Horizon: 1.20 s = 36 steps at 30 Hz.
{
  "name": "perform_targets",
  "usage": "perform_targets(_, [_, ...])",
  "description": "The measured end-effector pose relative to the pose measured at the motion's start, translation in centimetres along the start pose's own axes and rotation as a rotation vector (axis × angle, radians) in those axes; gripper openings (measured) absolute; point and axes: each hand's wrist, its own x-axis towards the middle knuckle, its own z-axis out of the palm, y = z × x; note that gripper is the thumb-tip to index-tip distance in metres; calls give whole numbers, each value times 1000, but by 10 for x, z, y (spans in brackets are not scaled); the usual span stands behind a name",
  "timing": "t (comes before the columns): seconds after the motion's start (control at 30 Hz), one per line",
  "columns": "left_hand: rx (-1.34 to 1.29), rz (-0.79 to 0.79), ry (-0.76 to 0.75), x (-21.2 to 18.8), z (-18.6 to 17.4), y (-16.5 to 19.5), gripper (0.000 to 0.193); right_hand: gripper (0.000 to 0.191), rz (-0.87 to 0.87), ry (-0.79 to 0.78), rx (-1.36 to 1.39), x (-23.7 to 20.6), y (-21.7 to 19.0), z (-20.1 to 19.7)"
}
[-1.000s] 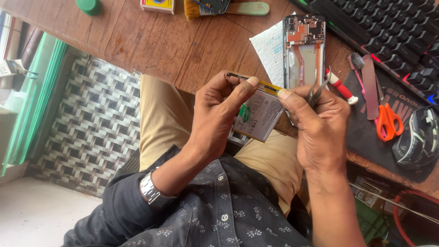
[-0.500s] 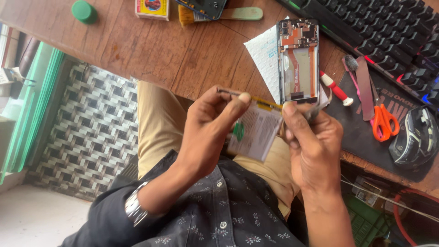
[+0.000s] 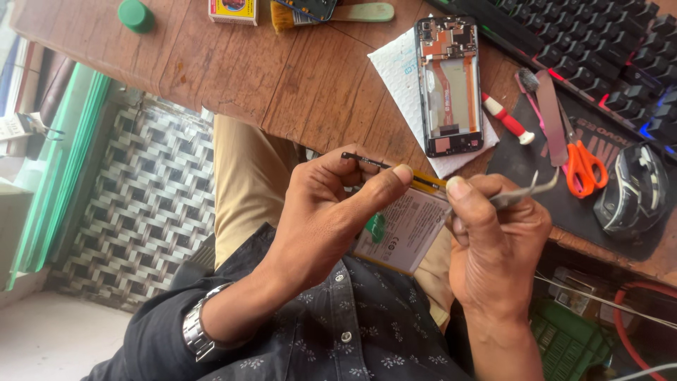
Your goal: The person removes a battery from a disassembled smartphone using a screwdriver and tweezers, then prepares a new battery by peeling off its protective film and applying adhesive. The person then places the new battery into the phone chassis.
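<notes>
My left hand holds a flat grey phone battery over my lap, thumb and fingers pinching its upper edge, where a thin black and yellow flex strip runs. My right hand is closed around metal tweezers, with its thumb tip pressed against the battery's top corner beside my left thumb. An opened phone frame, orange and copper parts showing inside, lies on a white padded sheet on the wooden table just beyond my hands.
Right of the phone lie a red and white screwdriver, orange scissors, a black mouse and a keyboard. A brush, a small box and a green cap sit at the far edge.
Both hands have come lower and nearer to my body with the battery and tweezers, away from the phone frame. The grips look the same.
</notes>
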Motion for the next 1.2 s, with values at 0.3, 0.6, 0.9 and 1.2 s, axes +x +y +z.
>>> perform_targets(0.3, [115,114,-45,-12,7,-7,21,12,-17,30,-15,-13,-5,-9])
perform_targets(0.6, [21,153,18,45,-3,-11,28,46,-451,157,-961,36,6,-24])
perform_targets(0.9, [-26,76,28,67,-6,-25,31,71,-366,175,-1265,52,13,-25])
perform_targets(1.2, [-97,78,52,66,-10,-19,29,67,-353,172,-1222,52,9,-20])
